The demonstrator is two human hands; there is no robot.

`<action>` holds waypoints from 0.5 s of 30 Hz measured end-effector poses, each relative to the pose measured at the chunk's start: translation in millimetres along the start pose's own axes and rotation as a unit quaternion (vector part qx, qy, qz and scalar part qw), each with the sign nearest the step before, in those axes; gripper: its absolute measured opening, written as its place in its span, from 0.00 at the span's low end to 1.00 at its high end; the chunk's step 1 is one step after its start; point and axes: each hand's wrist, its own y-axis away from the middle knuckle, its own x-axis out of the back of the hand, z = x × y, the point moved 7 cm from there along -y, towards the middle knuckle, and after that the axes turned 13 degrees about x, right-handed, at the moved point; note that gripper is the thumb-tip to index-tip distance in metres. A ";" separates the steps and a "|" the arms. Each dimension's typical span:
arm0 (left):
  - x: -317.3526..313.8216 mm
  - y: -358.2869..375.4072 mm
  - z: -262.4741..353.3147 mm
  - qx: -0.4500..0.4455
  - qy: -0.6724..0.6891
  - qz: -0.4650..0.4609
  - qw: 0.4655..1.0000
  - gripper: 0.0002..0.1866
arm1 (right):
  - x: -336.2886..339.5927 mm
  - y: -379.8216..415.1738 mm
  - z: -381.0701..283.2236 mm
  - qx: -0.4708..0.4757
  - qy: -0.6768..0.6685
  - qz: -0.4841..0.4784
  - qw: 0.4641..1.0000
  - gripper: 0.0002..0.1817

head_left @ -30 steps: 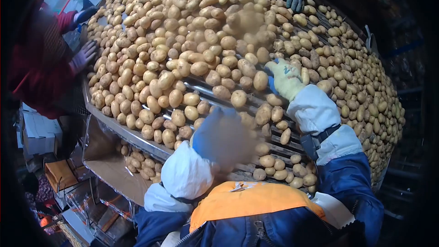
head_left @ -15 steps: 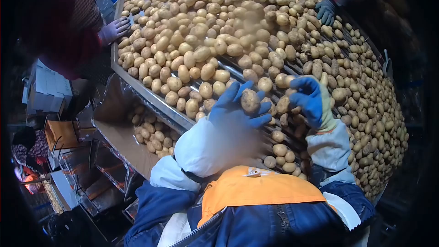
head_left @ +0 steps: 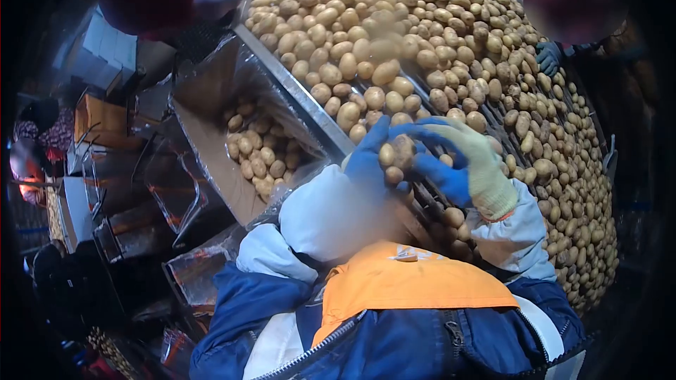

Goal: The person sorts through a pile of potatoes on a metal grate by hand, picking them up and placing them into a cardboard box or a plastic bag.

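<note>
My left hand (head_left: 366, 167), in a blue-palmed glove, is curled around a small group of potatoes over the front of the sorting table. A brownish potato (head_left: 403, 152) sits between my two hands, with a smaller pale potato (head_left: 386, 155) beside it in the left. My right hand (head_left: 458, 162), in a blue and cream glove, reaches across from the right, its fingers bent against the brownish potato. Parts of the left fingers are hidden behind the potatoes.
Potatoes (head_left: 563, 197) spread thickly over metal rollers, bounded by a metal rim (head_left: 296, 91). A plastic-lined cardboard box (head_left: 211, 148) holding potatoes stands at the left. Co-workers are at the far sides, one gloved hand (head_left: 549, 58) at the right edge. White boxes (head_left: 104, 49) are stacked left.
My hands have come together around the potatoes; the right hand has moved left to the one in my left. The view has swung left, showing more of the cardboard box.
</note>
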 end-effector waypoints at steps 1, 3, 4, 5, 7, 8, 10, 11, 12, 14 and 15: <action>-5.5 -0.3 -3.8 -0.052 -0.078 0.129 0.987 0.31 | -10.5 -8.1 -10.9 0.032 0.061 -0.060 0.996 0.21; -5.8 14.6 -2.4 -0.108 -0.152 0.255 0.949 0.33 | -38.3 -10.3 -14.2 0.091 0.159 -0.140 0.973 0.31; -6.1 20.8 -5.0 -0.089 -0.153 0.249 0.952 0.34 | -46.3 -7.6 -10.0 0.096 0.158 -0.143 0.972 0.31; -5.7 26.4 -7.8 -0.071 -0.153 0.241 0.956 0.35 | -49.8 -5.5 -6.9 0.099 0.122 -0.130 0.979 0.31; -3.1 33.0 -9.7 -0.064 -0.156 0.247 0.954 0.36 | -51.6 -9.6 -13.1 0.140 0.090 -0.062 0.984 0.24; -1.1 36.1 -10.7 -0.072 -0.158 0.261 0.950 0.35 | -55.9 -7.7 -16.2 0.147 0.084 -0.066 0.983 0.24; -16.8 35.1 -8.5 -0.113 -0.118 0.295 0.941 0.35 | -59.2 -4.0 9.6 -0.050 -0.233 0.040 0.970 0.24; -26.5 29.1 -4.9 -0.182 -0.115 0.249 0.944 0.32 | -55.3 -6.7 5.9 -0.061 -0.251 0.060 0.964 0.24; -19.7 38.7 -5.7 -0.114 -0.115 0.183 0.970 0.31 | -50.3 -8.1 5.8 -0.073 -0.270 0.076 0.957 0.25; -19.6 80.8 -1.6 -0.118 -0.190 0.329 0.917 0.29 | -53.5 -6.3 30.9 -0.061 -0.410 0.156 0.896 0.27; -25.0 100.3 -0.4 -0.129 -0.201 0.260 0.936 0.29 | -53.2 -9.3 23.6 -0.051 -0.477 0.149 0.865 0.28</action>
